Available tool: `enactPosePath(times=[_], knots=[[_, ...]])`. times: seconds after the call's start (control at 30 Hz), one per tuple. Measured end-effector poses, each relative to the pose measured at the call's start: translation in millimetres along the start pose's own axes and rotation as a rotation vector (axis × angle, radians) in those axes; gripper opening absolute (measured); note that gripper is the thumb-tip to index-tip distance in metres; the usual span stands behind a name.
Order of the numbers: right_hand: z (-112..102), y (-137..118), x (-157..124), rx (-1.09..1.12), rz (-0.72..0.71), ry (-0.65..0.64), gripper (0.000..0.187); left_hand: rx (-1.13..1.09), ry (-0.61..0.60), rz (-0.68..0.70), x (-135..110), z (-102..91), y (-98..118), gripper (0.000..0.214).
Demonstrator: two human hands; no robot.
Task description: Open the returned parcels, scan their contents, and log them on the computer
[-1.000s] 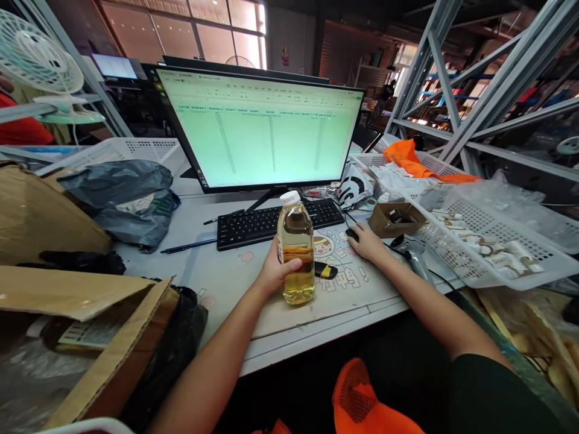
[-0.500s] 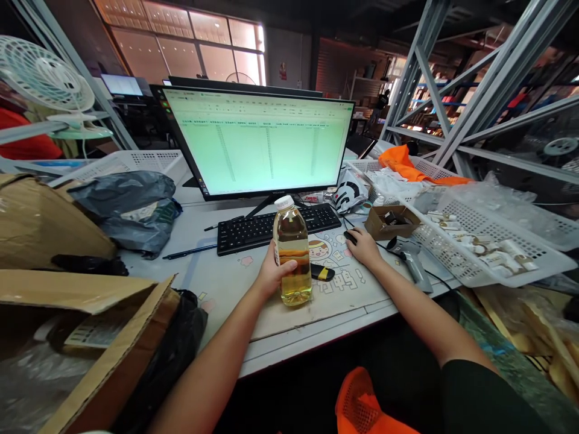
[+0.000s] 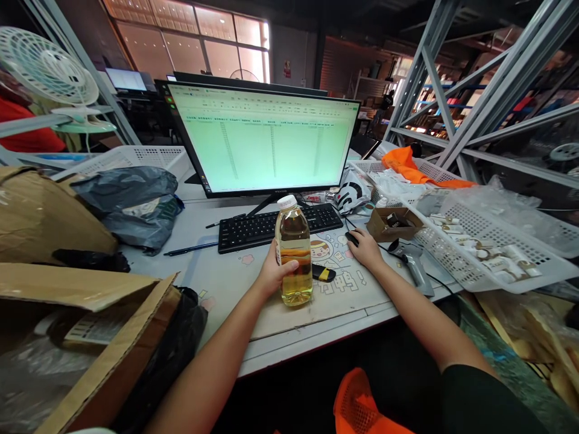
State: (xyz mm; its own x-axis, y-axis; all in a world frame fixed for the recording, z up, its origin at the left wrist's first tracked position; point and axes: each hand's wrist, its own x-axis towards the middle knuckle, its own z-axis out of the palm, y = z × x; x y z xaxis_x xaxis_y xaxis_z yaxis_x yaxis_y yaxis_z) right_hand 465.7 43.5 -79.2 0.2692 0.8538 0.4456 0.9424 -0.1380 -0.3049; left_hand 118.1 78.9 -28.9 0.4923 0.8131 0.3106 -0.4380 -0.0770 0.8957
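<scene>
Your left hand (image 3: 272,272) is gripping an upright clear plastic bottle (image 3: 294,253), white-capped and filled with yellow liquid, standing on the printed desk mat (image 3: 235,283) in front of the keyboard (image 3: 271,226). Your right hand (image 3: 365,248) is resting curled over the black mouse (image 3: 351,237), well apart from the left. A white perforated basket (image 3: 479,253) at right is holding small white tubes; a small open cardboard box (image 3: 392,222) is sitting beside it. A large torn carton (image 3: 90,313) is lying open at left. The grey desk (image 3: 199,232) is carrying a lit monitor (image 3: 266,138). Steel racking (image 3: 456,90) is standing behind.
</scene>
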Motion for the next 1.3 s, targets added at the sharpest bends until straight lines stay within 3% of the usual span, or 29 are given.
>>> enactPosePath(times=[0.5,1.3], knots=[[-1.6,-0.9,-3.7,0.023,-0.008,0.066,0.049,-0.011,-0.007,0.009,0.1,-0.9,-0.9,0.088],[1.0,4.5,-3.7,-0.020,-0.004,0.032,0.048,-0.036,-0.030,0.016,-0.5,-1.9,-8.3,0.092]])
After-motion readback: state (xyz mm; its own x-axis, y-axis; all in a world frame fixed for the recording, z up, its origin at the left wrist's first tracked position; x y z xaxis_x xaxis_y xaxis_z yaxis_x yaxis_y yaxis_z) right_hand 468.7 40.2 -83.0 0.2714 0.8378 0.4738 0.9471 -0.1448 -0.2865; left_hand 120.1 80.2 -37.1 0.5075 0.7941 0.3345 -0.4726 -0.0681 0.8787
